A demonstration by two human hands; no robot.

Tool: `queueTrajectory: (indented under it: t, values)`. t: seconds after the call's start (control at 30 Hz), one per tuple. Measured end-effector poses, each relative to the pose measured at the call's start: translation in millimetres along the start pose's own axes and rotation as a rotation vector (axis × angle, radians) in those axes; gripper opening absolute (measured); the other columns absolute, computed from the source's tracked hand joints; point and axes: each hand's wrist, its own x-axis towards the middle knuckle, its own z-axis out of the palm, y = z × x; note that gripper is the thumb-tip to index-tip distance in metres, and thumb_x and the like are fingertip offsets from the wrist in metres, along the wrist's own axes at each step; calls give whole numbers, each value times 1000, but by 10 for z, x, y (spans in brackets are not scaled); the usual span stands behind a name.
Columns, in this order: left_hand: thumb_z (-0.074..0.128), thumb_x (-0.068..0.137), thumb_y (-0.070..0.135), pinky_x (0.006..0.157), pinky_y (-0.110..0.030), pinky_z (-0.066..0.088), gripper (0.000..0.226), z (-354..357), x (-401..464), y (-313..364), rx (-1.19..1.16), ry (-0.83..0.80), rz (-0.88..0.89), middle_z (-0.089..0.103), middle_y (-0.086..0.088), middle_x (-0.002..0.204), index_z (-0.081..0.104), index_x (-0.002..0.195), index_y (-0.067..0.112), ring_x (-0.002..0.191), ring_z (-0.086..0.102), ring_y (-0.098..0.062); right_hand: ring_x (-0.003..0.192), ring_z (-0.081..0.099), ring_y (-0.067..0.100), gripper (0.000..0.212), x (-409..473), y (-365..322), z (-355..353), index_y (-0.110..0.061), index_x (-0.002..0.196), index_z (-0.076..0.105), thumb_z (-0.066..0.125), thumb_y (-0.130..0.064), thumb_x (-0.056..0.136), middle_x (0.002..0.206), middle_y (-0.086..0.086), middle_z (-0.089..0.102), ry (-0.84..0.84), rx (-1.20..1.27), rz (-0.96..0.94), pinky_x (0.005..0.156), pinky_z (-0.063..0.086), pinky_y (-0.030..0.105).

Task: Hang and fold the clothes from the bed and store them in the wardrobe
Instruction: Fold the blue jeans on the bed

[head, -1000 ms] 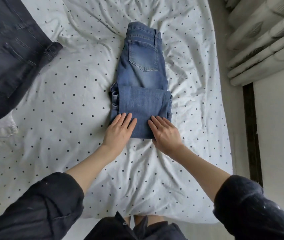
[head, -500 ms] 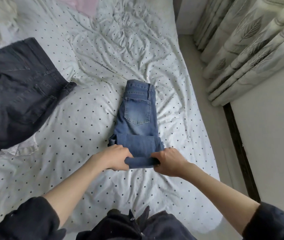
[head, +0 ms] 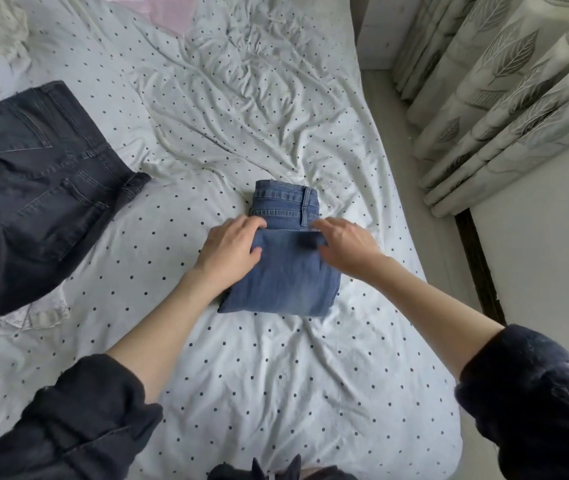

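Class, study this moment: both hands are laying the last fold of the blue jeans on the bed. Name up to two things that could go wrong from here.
1. The folded flap of the blue jeans stops short of the waistband and sits slightly askew. If the left hand and right hand let go now, the bundle may spring open.
2. The polka-dot sheet is rumpled, so the fold may set unevenly.

No readable text, labels, brands or numbers anywhere in view
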Motion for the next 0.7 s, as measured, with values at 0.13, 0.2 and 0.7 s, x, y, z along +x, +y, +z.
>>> queueTrajectory:
  t: [0.13, 0.2, 0.7]
  values:
    - [52, 89, 14, 111, -40, 22, 59, 402, -17, -16, 190, 6, 74, 24, -6, 153, 32, 145, 22, 138, 25, -26, 138, 29, 22, 59, 93, 16, 277, -18, 148, 25, 49, -23, 94, 152, 4, 29, -78, 63, -24, 111, 28, 35]
    - [50, 93, 32, 115, -43, 15, 67, 691, -25, -109, 286, -189, 30, -3, -1, 159, 14, 150, 28, 145, 3, -26, 145, 14, 21, 64, 66, 11, 568, -19, 150, 18, 50, -30, 95, 158, 4, 13, -193, 53, -62, 117, 17, 35]
    - [68, 61, 69, 113, -54, -5, 137, 1607, 190, -498, 468, -209, 5, -42, -10, 142, -37, 135, 21, 140, -21, -38, 144, 1, 35, 120, 325, 178, 1718, -19, 150, 8, 66, -73, 59, 156, 17, 1, -50, -63, -97, 113, -9, 50]
